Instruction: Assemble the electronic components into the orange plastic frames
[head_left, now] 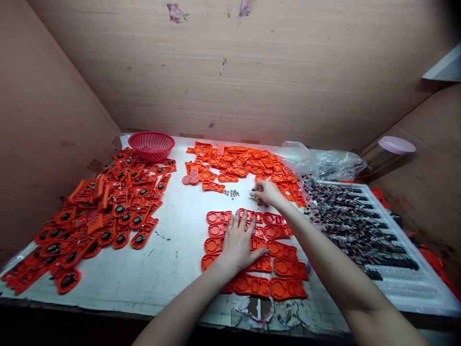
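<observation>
On the white table, I see the left hand spread over rows of orange shells — right hand is near the metal bits, fingers bunched, can't tell from here if it's pinching any.

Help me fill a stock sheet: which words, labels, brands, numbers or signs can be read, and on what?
None can be read.
Purple marks on an orange piece at left: too blurred.
Purple marks on another orange piece, further back: too small.
Purple smudges on the cardboard wall: no legible letters.
</observation>
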A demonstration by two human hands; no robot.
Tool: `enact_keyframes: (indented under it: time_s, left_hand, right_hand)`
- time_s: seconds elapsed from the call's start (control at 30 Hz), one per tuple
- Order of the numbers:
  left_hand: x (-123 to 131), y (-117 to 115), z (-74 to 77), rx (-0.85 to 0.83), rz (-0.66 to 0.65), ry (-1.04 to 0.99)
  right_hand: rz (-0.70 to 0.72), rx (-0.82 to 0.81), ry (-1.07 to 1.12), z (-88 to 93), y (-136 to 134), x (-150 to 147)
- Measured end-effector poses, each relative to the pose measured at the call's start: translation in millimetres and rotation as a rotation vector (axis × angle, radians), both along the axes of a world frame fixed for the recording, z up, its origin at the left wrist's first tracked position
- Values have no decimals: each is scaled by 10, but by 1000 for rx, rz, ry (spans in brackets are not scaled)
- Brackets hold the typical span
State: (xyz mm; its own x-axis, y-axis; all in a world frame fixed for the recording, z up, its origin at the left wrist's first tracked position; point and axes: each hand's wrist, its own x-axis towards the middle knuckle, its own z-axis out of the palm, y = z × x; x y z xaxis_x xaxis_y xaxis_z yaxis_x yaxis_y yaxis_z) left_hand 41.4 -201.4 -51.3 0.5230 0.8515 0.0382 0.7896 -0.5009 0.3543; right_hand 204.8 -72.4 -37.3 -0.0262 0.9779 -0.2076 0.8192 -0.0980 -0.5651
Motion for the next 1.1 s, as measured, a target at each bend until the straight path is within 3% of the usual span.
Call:
enact_keyframes:
  time_s: [0.17, 0.3, 0.47, 0.57, 0.67, 0.77, 0.87, 1.0, 1.1]
  left_hand:
    - [69, 22, 46, 2, -54, 62]
    - [126, 52, -3, -21, -28, 65]
    - [104, 39, -3, -15, -26, -5]
    - [19, 82, 89, 24, 41, -157]
    - [-78, 205, 183, 4, 224, -533]
    - [-125, 341, 235, -166, 350, -985]
    - [-134, 408, 274, -378, 337, -1231]
    - [-149, 320, 409, -647, 371, -1242]
    - [-193, 187, 507, -830, 372, -1145]
  right_hand:
    - [80, 120, 108, -53, 45, -164]
    - [129, 144, 182, -152, 66, -266]
    - [107, 201, 284, -234, 106, -337]
    - [63, 210, 387, -177, 48, -311]
    - [49, 168, 538, -60, -134, -253]
    - [71, 110, 686, 46, -420, -229]
    - [91, 61, 840, 115, -707, -223]
    - [74, 93, 932, 239, -988, -156]
    - [52, 321, 800, 390, -1111, -80]
